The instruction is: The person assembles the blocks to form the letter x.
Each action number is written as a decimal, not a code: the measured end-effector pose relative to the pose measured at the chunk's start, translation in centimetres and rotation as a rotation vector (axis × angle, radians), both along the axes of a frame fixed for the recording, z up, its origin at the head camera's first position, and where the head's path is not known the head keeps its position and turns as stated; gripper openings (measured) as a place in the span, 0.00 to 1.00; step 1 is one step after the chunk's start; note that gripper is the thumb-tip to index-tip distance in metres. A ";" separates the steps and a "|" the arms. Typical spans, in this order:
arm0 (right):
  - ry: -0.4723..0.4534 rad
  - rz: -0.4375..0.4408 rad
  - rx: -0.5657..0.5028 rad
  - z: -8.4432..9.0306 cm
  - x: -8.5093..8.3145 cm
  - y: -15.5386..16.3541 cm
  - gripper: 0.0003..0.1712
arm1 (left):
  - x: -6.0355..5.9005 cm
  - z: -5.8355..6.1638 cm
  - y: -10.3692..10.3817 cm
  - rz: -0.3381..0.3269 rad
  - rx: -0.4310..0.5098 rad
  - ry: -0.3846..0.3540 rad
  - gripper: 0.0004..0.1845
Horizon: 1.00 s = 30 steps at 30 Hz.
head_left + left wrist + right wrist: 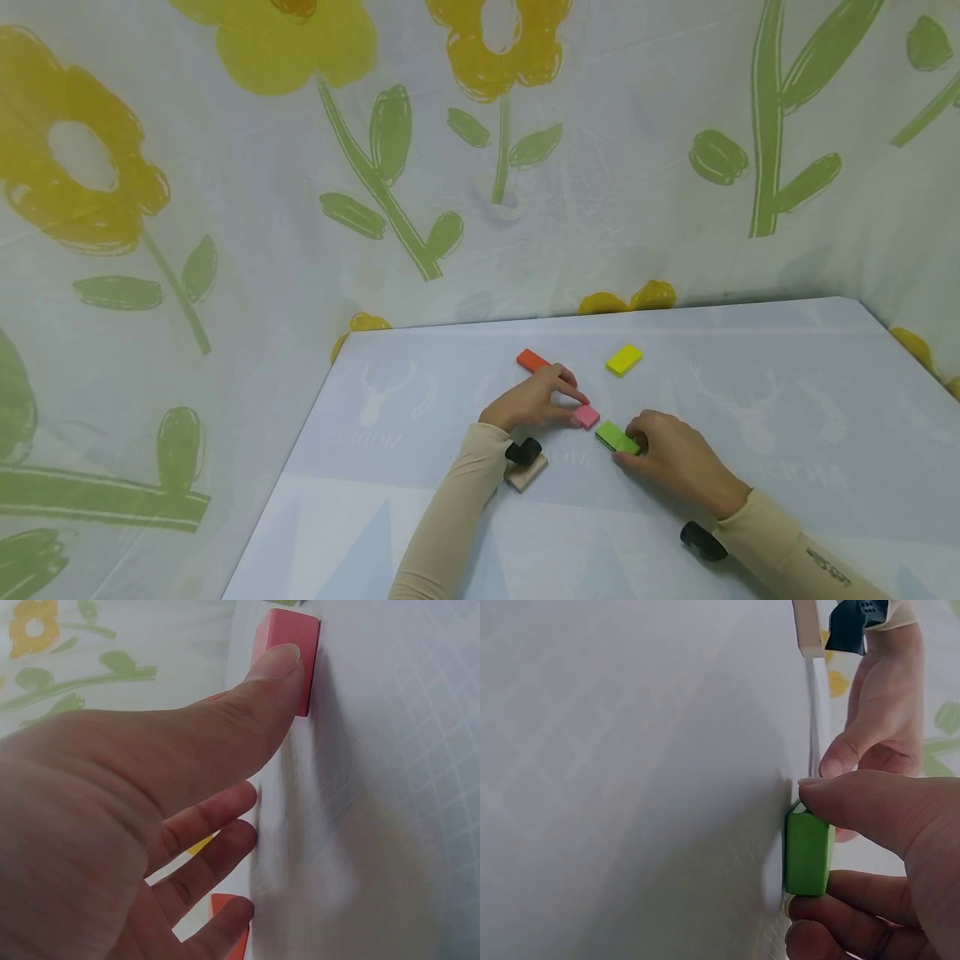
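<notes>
Pink block (pixel 588 417) in the grip of the left hand (pixel 531 401), green block (pixel 613 436) in the right hand (pixel 681 455)

In the head view, the left hand (pixel 534 400) hides one end of the flat orange-red block (pixel 530 359); a black wrist camera (pixel 523 452) covers part of the pale wood-coloured block (pixel 528 476), cropped by the right wrist view's top edge. The left thumb (pixel 259 701) partly covers the pink rectangular block (pixel 294 628), the right hand (pixel 678 457) an end of the bright green block (pixel 614 436). Lettering (pixel 828 567) on the beige sleeve (pixel 776 533) is unreadably small.
</notes>
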State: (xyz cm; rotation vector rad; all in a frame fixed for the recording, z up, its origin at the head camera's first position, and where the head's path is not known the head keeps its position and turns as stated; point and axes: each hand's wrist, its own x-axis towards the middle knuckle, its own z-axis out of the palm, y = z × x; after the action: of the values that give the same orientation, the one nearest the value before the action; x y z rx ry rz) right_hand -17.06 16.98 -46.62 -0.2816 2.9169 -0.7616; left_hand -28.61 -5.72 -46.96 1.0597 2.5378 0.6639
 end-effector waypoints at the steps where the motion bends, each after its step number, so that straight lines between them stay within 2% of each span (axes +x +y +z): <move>1: -0.001 -0.001 -0.002 0.1 0.0 0.0 0.21 | 0.0 0.0 0.0 -0.002 0.001 0.001 0.17; 30: 0.022 0.010 -0.013 0.0 -0.4 -0.4 0.18 | -0.1 -0.1 0.0 -0.003 -0.005 -0.004 0.17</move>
State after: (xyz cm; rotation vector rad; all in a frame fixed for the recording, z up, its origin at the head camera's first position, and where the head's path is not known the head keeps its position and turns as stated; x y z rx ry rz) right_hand -17.50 16.56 -46.60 -0.3068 2.9295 -0.7818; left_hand -28.74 -5.73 -47.08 1.0595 2.5326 0.6580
